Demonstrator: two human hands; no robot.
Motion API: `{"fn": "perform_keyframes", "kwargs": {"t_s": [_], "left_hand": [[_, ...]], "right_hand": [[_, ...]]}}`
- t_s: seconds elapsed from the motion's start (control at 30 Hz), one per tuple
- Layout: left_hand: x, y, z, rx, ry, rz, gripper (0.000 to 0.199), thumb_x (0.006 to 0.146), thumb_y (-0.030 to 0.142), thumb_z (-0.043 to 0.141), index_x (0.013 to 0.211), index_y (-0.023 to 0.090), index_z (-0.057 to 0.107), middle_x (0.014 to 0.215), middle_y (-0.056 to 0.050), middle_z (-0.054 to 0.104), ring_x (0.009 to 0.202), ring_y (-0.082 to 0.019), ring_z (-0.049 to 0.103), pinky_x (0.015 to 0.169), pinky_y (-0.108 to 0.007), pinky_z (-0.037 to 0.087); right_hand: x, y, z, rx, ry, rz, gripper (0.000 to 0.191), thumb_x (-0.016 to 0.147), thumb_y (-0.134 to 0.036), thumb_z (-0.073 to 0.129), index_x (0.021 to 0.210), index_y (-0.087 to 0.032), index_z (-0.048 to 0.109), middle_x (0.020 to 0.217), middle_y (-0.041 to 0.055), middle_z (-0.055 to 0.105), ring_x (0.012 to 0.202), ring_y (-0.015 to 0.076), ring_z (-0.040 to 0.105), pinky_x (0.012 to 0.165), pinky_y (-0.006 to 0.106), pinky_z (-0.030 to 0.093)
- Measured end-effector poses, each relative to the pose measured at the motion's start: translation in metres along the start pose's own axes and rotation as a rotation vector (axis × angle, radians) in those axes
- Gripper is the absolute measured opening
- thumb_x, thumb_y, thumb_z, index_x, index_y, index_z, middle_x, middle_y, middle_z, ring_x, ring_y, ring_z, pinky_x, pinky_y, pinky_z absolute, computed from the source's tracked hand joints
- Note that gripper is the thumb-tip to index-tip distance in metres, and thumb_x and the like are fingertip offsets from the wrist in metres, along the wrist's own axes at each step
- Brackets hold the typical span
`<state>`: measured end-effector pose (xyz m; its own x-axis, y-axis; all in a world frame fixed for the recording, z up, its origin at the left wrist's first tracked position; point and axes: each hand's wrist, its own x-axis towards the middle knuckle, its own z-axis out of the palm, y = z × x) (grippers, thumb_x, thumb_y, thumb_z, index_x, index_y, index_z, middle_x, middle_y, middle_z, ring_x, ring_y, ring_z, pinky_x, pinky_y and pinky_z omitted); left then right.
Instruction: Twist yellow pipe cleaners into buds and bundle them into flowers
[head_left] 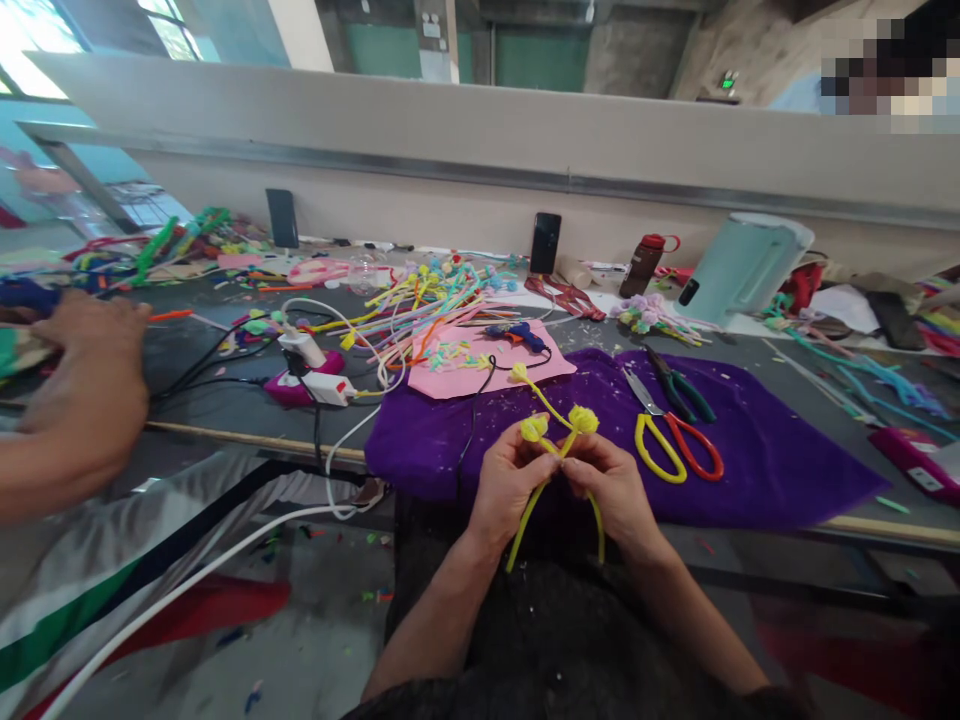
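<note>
Between my two hands are yellow pipe-cleaner flowers [583,420] with fuzzy round heads, their stems crossing at my fingertips. My left hand [510,480] pinches the stems from the left, a flower head just above its fingers. From the right, my right hand [609,490] pinches them close beside it. Two stem ends hang below the hands and curve apart. One more yellow flower [520,373] on a long stem points away toward the pink sheet. Scissors [667,435] with yellow and red handles and dark green pliers [681,388] lie right of my hands on the purple cloth [780,460].
A blue glue gun [517,338] rests on a pink sheet [442,380] behind my hands. Left of it, a power strip [311,388] trails cables. Colourful pipe cleaners [450,290], a bottle [643,266] and a teal container [742,270] stand farther back. A co-worker's arm [90,400] reaches in at left.
</note>
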<state>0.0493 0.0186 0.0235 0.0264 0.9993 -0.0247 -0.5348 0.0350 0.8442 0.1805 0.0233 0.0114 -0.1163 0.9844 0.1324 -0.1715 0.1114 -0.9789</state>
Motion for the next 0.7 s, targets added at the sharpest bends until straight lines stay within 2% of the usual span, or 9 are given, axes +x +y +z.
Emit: {"fn": "perform_keyframes", "kwargs": {"t_s": [0.17, 0.37, 0.57, 0.7], "left_hand": [[0.0032, -0.0019, -0.0046, -0.027, -0.029, -0.056, 0.043, 0.059, 0.015, 0.075, 0.1, 0.017, 0.065, 0.068, 0.002, 0.062, 0.054, -0.006, 0.052, 0.052, -0.017, 0.04], [0.0042, -0.0041, -0.0034, -0.023, -0.02, -0.043, 0.039, 0.059, 0.015, 0.076, 0.095, 0.016, 0.065, 0.063, 0.003, 0.061, 0.051, -0.006, 0.053, 0.049, -0.017, 0.041], [0.0027, -0.0039, -0.0052, -0.003, -0.047, -0.076, 0.04, 0.061, 0.017, 0.075, 0.1, 0.016, 0.064, 0.07, -0.001, 0.067, 0.058, -0.011, 0.061, 0.049, -0.018, 0.045], [0.0028, -0.006, -0.0059, 0.008, -0.062, -0.061, 0.035, 0.063, 0.015, 0.073, 0.097, 0.016, 0.064, 0.072, -0.001, 0.067, 0.059, -0.01, 0.061, 0.051, -0.018, 0.045]], "right_hand": [[-0.0012, 0.0039, 0.0011, -0.003, 0.036, -0.025, 0.016, 0.068, -0.027, 0.069, 0.081, -0.018, 0.065, 0.061, -0.0028, 0.057, 0.045, 0.0073, 0.043, 0.041, 0.02, 0.035], [-0.0025, 0.0054, 0.0021, 0.028, 0.08, -0.021, 0.014, 0.068, -0.026, 0.069, 0.08, -0.018, 0.065, 0.061, -0.0029, 0.058, 0.045, 0.0071, 0.044, 0.042, 0.02, 0.035], [-0.0017, 0.0031, -0.0003, 0.129, 0.059, 0.036, 0.013, 0.069, -0.023, 0.069, 0.079, -0.017, 0.063, 0.058, -0.0037, 0.057, 0.042, 0.0048, 0.042, 0.04, 0.017, 0.031], [-0.0003, 0.0033, -0.0004, 0.14, 0.061, 0.036, 0.014, 0.07, -0.024, 0.069, 0.079, -0.016, 0.062, 0.056, -0.0042, 0.056, 0.041, 0.0046, 0.041, 0.039, 0.017, 0.029]]}}
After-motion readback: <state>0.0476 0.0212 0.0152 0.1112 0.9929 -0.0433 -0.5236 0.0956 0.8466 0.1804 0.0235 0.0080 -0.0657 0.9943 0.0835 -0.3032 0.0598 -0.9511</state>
